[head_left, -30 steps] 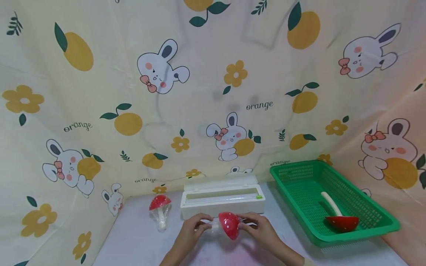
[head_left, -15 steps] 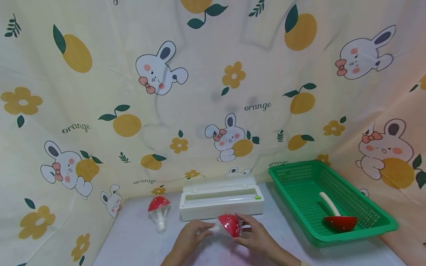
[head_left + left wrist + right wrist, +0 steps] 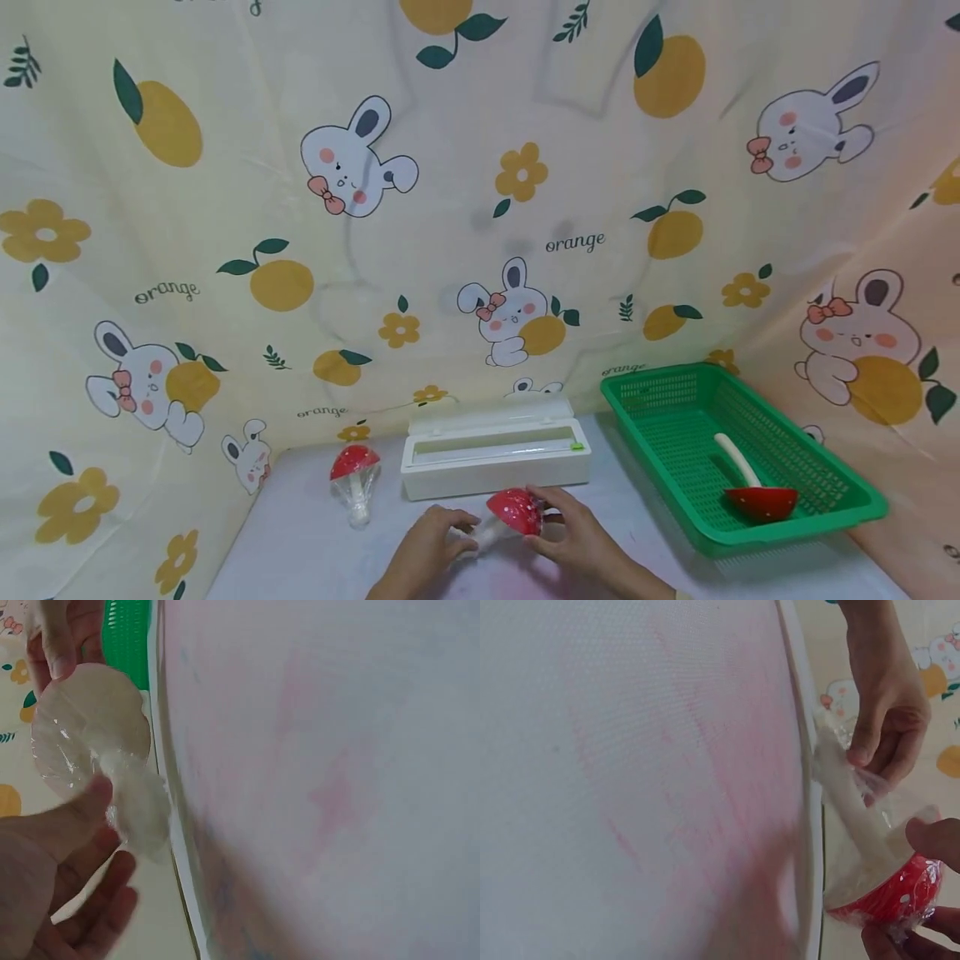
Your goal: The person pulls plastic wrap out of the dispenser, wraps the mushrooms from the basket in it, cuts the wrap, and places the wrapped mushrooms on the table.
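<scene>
Between both hands, in front of the white box, is a toy mushroom [image 3: 514,510] with a red, white-dotted cap and a white stem, wrapped in clear plastic film. My right hand [image 3: 573,532] grips the cap from the right, thumb and fingers around its rim. At the stem end, my left hand [image 3: 427,546] pinches the stem and the bunched film [image 3: 847,780]. The left wrist view shows the cap's pale underside [image 3: 97,705] under shiny film. A second wrapped mushroom [image 3: 355,475] lies on the table to the left.
A white cling film box [image 3: 495,477] stands behind the hands, its lid raised and a small green slider [image 3: 576,447] at the right. On the right, a green basket [image 3: 667,454] holds an unwrapped mushroom [image 3: 761,502]. A printed cloth [image 3: 420,250] hangs behind the white table [image 3: 300,542].
The right hand has moved from the twisted film beside the cap to holding the cap itself. The mushroom has tilted, its stem end now lower left, with the left hand slightly lower.
</scene>
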A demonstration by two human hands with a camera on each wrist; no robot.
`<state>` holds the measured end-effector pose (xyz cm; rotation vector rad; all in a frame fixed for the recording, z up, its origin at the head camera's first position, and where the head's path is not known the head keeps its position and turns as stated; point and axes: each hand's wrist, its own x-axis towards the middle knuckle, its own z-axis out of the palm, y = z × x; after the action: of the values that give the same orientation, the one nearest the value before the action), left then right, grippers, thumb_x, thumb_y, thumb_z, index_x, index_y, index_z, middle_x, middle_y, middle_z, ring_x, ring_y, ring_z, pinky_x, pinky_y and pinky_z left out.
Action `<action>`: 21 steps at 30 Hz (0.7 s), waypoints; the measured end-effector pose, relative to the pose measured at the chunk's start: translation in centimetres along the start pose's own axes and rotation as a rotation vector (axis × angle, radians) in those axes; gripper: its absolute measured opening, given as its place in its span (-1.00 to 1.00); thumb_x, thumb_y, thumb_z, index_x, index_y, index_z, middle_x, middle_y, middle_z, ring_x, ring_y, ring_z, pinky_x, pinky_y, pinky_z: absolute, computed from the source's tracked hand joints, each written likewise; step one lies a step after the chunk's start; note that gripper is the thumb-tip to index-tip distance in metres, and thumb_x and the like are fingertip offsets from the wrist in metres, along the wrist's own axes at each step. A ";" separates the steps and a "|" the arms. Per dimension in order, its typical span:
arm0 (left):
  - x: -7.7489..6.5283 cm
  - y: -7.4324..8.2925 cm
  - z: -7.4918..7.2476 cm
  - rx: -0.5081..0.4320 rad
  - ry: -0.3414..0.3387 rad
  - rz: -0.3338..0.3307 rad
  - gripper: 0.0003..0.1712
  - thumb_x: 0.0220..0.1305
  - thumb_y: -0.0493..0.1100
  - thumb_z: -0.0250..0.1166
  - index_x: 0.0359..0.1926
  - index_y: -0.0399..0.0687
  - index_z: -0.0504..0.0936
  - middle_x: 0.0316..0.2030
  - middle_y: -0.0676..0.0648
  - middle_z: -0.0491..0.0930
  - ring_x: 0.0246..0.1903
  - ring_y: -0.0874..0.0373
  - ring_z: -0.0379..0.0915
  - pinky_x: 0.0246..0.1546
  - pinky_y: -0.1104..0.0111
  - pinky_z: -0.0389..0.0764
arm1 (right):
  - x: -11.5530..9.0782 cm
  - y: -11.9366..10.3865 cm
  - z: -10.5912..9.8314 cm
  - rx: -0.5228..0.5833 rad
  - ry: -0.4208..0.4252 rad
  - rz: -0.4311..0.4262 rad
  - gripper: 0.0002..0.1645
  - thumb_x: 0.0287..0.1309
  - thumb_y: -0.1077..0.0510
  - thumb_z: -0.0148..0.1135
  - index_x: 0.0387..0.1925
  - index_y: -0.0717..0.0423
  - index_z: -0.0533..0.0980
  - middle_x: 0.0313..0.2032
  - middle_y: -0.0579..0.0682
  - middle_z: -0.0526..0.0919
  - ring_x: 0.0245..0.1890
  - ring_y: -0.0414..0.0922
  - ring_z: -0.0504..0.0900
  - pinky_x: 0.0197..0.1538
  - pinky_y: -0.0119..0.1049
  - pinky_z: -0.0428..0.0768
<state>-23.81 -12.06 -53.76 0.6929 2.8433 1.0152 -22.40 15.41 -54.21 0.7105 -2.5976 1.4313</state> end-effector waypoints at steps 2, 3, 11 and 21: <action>0.0 0.2 0.2 0.006 -0.017 -0.028 -0.65 0.10 0.03 0.51 -0.08 0.12 0.72 -0.37 0.27 0.65 -0.35 0.37 0.50 -0.27 0.33 0.59 | -0.1 0.0 0.0 -0.004 -0.005 -0.004 -0.12 0.03 0.07 0.55 0.34 0.22 0.37 0.14 0.09 0.54 0.10 0.07 0.57 0.02 -0.25 0.65; 0.0 0.2 0.3 -0.012 -0.028 -0.029 -0.63 0.09 0.01 0.52 -0.07 0.09 0.70 -0.39 0.27 0.63 -0.38 0.38 0.50 -0.32 0.36 0.58 | -0.2 0.1 0.0 -0.009 -0.007 -0.004 -0.13 0.04 0.06 0.55 0.34 0.21 0.38 0.15 0.08 0.54 0.11 0.07 0.57 0.02 -0.26 0.65; 0.0 0.1 0.8 -0.083 -0.078 -0.069 -0.68 0.12 -0.07 0.52 -0.10 0.04 0.68 -0.40 0.23 0.59 -0.41 0.35 0.49 -0.36 0.38 0.58 | -0.5 0.1 -0.1 0.030 -0.005 -0.090 -0.17 0.06 0.07 0.54 0.31 0.23 0.40 0.12 0.09 0.56 0.06 0.04 0.60 0.00 -0.20 0.67; -0.9 -0.5 0.0 -0.028 -0.025 -0.068 -0.78 0.18 -0.12 0.45 -0.13 0.11 0.68 -0.36 0.24 0.57 -0.38 0.35 0.48 -0.31 0.32 0.61 | -0.2 0.1 -0.7 0.059 -0.091 -0.072 -0.20 0.13 0.04 0.49 0.34 0.19 0.38 0.15 0.11 0.55 0.04 0.02 0.63 0.01 -0.18 0.66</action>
<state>-23.23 -12.81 -54.17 0.5982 2.8041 1.0273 -22.34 16.11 -53.93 0.8872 -2.5761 1.4942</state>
